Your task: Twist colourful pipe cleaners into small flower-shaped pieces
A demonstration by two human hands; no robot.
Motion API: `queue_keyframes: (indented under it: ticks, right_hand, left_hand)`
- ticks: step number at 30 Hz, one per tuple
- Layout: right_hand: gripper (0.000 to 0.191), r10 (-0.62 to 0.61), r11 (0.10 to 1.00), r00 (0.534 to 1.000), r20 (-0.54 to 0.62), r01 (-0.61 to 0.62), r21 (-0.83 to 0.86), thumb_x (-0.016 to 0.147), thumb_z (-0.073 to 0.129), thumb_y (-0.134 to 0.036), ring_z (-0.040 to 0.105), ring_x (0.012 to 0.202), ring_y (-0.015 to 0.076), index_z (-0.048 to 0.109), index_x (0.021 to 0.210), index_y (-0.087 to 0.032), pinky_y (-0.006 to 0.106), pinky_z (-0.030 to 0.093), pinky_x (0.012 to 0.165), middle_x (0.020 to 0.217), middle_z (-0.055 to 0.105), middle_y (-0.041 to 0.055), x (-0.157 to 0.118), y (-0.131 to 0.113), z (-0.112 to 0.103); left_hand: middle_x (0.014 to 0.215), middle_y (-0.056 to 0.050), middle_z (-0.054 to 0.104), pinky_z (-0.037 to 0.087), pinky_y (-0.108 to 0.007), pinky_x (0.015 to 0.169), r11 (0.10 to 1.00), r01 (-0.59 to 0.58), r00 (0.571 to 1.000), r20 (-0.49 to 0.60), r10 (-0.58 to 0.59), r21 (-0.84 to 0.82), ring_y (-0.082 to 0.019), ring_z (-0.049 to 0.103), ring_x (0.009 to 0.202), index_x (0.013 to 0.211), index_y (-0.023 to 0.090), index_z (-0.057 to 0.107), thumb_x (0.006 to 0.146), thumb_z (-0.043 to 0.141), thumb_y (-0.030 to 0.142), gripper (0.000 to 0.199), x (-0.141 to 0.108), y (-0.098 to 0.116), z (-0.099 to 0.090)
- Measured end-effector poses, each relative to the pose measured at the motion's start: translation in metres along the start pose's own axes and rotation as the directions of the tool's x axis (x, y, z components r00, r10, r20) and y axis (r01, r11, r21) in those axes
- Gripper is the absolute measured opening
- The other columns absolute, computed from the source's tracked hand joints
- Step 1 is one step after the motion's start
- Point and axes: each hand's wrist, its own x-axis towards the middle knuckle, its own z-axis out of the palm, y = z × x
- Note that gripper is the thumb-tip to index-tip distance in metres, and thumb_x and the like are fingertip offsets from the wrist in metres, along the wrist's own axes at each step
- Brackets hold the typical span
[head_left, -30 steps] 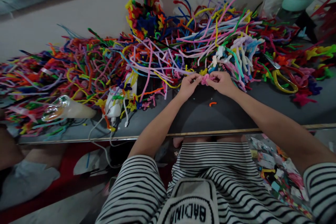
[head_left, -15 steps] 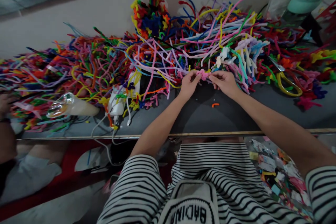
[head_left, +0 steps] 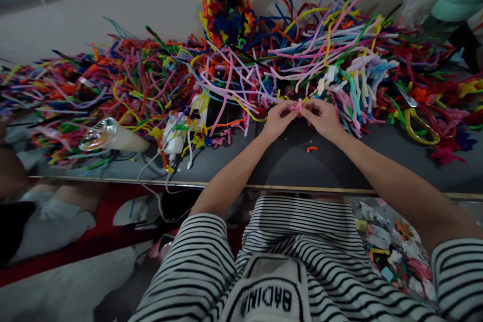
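Observation:
Between the fingertips of both hands is a small pink pipe-cleaner flower (head_left: 299, 105), mostly covered by the fingers. My left hand (head_left: 279, 118) pinches it from the left side, and my right hand (head_left: 321, 116) from the right. Both are just above the dark table, at the front of the pile of pipe cleaners (head_left: 241, 80). A bunch of white, pink and blue pipe-cleaner pieces (head_left: 362, 80) lies just beyond my right hand. Nearer me on the table is a short orange scrap (head_left: 312, 149).
Yellow-handled scissors (head_left: 419, 128) lie to the right. A white power strip (head_left: 174, 136) with cables and a clear-wrapped pale cone-shaped object (head_left: 115, 136) sit left. The table's front edge (head_left: 302, 189) runs below my forearms. Another person's arm (head_left: 11, 168) is at far left.
My hands have drawn closer together around the pink flower, which has turned and now shows less of its face. The camera view has shifted slightly.

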Motion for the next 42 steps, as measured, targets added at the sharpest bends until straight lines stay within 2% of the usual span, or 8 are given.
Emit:
queue_keyframes:
  ticks: [7,12,18,22,26,29,35,42]
  right_hand:
    - [0.038,0.000,0.997,0.999,-0.045,-0.004,-0.075,0.088,0.072,-0.059,0.053,0.060,0.0144,0.063,0.084,-0.022,0.030,0.042,0.055,0.070,0.062,0.0008,-0.004,-0.002,0.002]
    - [0.031,-0.090,0.980,0.986,-0.138,0.064,-0.187,0.092,0.071,-0.051,0.057,0.064,0.0175,0.072,0.105,-0.023,0.034,0.047,0.060,0.077,0.067,0.0046,-0.008,-0.009,-0.001]
    - [0.035,-0.199,0.919,0.978,-0.058,0.165,-0.359,0.101,0.058,-0.045,0.069,0.082,0.0220,0.079,0.121,-0.024,0.037,0.056,0.076,0.104,0.078,0.0084,-0.009,-0.011,-0.004]
    - [0.040,-0.300,0.824,0.954,0.007,0.262,-0.502,0.106,0.047,-0.034,0.072,0.088,0.0241,0.077,0.132,-0.024,0.040,0.058,0.083,0.105,0.079,0.0101,-0.010,-0.010,-0.007]
    - [0.041,-0.316,0.718,0.941,0.124,0.323,-0.616,0.103,0.048,-0.025,0.075,0.101,0.0251,0.077,0.132,-0.025,0.038,0.059,0.088,0.112,0.080,0.0090,-0.011,-0.007,-0.013]
    - [0.036,-0.322,0.678,0.939,0.120,0.317,-0.663,0.101,0.055,-0.026,0.075,0.105,0.0269,0.078,0.129,-0.024,0.039,0.058,0.089,0.117,0.080,0.0094,-0.010,-0.006,-0.016]
    - [0.023,-0.290,0.773,0.957,0.018,0.245,-0.585,0.099,0.062,-0.033,0.074,0.090,0.0263,0.080,0.106,-0.022,0.039,0.056,0.081,0.103,0.081,0.0105,-0.007,-0.002,-0.016]
    - [0.029,-0.184,0.821,0.970,0.157,0.240,-0.517,0.093,0.068,-0.043,0.059,0.064,0.0189,0.070,0.077,-0.019,0.033,0.042,0.064,0.073,0.070,0.0057,-0.007,-0.003,-0.013]
  left_hand:
    - [0.072,-0.001,0.068,0.042,-0.025,0.060,0.987,0.022,0.999,-0.035,-0.017,0.156,-0.009,0.056,0.063,0.081,0.018,0.073,0.088,0.071,0.066,0.049,-0.004,0.014,0.002]
    - [0.077,-0.002,0.068,0.048,-0.027,0.069,0.988,-0.014,0.999,-0.039,0.020,0.155,-0.012,0.060,0.070,0.085,0.019,0.070,0.093,0.065,0.065,0.046,-0.004,0.008,0.004]
    - [0.087,-0.003,0.074,0.053,-0.027,0.077,0.996,0.032,0.999,-0.016,-0.031,0.079,-0.012,0.066,0.078,0.097,0.018,0.074,0.084,0.078,0.062,0.046,0.001,0.000,0.001]
    - [0.079,-0.002,0.074,0.055,-0.027,0.075,0.993,0.114,0.987,0.113,-0.111,-0.025,-0.012,0.066,0.074,0.085,0.017,0.073,0.077,0.082,0.066,0.051,0.003,0.003,-0.003]
    - [0.074,-0.001,0.072,0.051,-0.025,0.068,0.976,0.203,0.964,0.191,-0.186,-0.074,-0.010,0.062,0.067,0.075,0.016,0.070,0.067,0.088,0.067,0.055,0.002,0.013,-0.007]
    - [0.072,0.000,0.071,0.049,-0.023,0.066,0.969,0.221,0.964,0.178,-0.199,-0.112,-0.008,0.060,0.066,0.073,0.015,0.070,0.065,0.092,0.063,0.053,0.001,0.014,-0.007]
    - [0.071,0.000,0.071,0.052,-0.024,0.069,0.980,0.178,0.983,0.070,-0.172,-0.089,-0.009,0.065,0.070,0.078,0.017,0.072,0.079,0.085,0.057,0.042,0.001,0.005,-0.002]
    - [0.068,0.002,0.068,0.049,-0.023,0.063,0.965,0.201,0.979,0.001,-0.204,-0.170,-0.007,0.059,0.063,0.076,0.017,0.072,0.072,0.089,0.059,0.045,0.003,0.000,-0.002]
